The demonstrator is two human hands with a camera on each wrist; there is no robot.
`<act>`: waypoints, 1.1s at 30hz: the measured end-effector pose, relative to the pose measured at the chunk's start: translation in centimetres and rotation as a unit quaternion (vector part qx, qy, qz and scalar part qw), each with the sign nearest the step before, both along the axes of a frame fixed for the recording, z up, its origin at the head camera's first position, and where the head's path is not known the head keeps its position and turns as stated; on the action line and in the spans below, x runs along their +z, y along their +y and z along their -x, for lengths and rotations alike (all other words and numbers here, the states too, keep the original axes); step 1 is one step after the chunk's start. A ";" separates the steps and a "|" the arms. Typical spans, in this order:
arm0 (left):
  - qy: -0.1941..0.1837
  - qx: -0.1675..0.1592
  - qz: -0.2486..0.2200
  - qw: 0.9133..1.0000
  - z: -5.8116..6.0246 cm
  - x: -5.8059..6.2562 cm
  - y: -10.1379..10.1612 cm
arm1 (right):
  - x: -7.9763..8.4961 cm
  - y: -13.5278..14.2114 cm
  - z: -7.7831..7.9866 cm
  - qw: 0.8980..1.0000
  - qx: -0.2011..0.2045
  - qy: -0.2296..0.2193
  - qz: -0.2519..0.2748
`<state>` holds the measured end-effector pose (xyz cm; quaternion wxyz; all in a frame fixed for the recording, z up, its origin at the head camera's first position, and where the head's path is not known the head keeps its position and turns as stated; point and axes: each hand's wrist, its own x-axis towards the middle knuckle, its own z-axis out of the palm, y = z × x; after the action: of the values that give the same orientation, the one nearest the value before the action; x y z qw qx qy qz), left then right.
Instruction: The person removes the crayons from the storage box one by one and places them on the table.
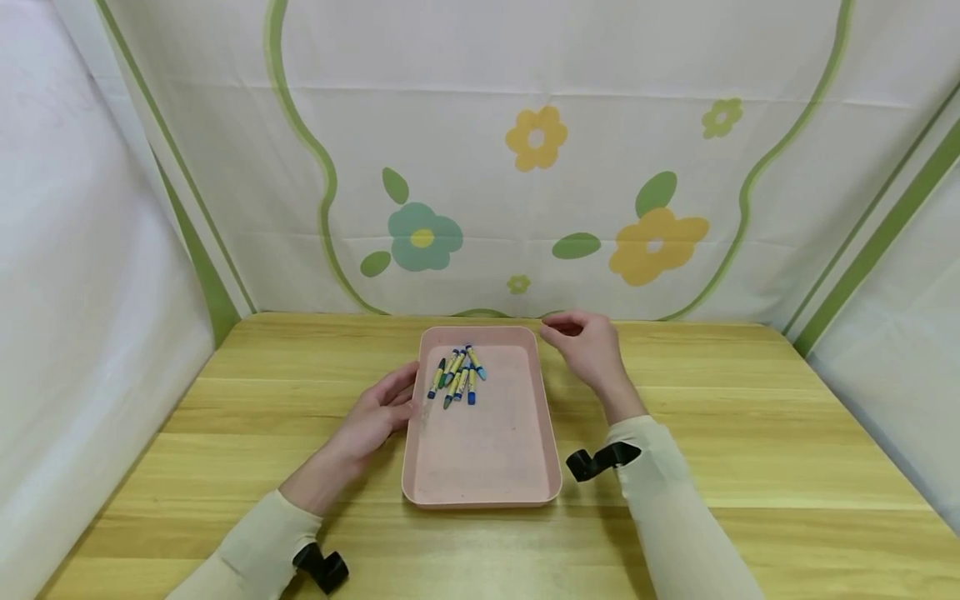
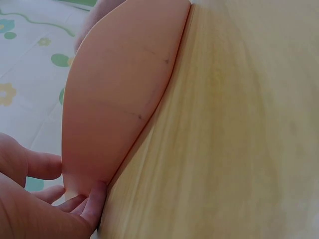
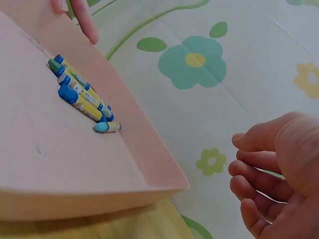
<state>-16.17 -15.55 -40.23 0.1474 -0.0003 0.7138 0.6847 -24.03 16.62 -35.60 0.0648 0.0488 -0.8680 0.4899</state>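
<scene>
A pink rectangular tray [image 1: 487,458] lies on the table, its long sides running away from me. Inside, near its far left corner, several short oil pastels [image 1: 471,388] in yellow wrappers with blue ends form a loose pile; green and blue tips show in the right wrist view. My left hand [image 1: 372,418] touches the tray's left side with its fingers, which rest against the outer wall [image 2: 119,99] in the left wrist view. Just beyond the far right corner, my right hand [image 1: 590,348] hovers with loosely bent fingers, and nothing shows between them [image 3: 264,177].
The wooden table [image 1: 750,433] extends to both sides of the tray. Behind it hangs a white cloth [image 1: 465,125] with printed flowers, and more cloth encloses the left and right sides. Black mounts [image 1: 602,460] are strapped at both wrists.
</scene>
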 end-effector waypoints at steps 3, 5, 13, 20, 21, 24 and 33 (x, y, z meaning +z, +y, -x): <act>-0.001 -0.001 -0.001 1.000 0.0 0.0 0.0 | 0.4 -0.7 0.2 1.000 0.005 -0.005 0.003; -0.001 -0.001 -0.001 1.000 -0.1 0.1 0.0 | 0.5 -1.1 0.3 1.000 0.008 -0.011 0.004; -0.004 0.002 -0.001 1.000 -0.2 0.1 -0.1 | 1.2 -3.0 0.6 0.999 0.019 -0.024 0.010; -0.004 0.001 -0.004 1.000 -0.1 0.1 -0.1 | 1.7 -4.8 0.9 0.999 0.034 -0.024 0.008; -0.003 0.001 -0.005 1.000 -0.1 0.1 0.0 | 1.7 -5.0 1.0 0.999 0.036 -0.024 0.006; 0.001 -0.003 -0.005 1.000 0.0 0.0 -0.1 | 1.7 -5.7 1.1 0.999 0.042 -0.028 0.008; 0.004 -0.006 -0.005 1.000 0.0 -0.1 -0.2 | 1.3 -7.1 1.3 0.998 0.048 -0.041 0.006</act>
<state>-16.13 -15.80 -40.28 0.1482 0.0072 0.7113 0.6871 -25.35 9.55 -34.29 0.0063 0.0697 -0.8637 0.4991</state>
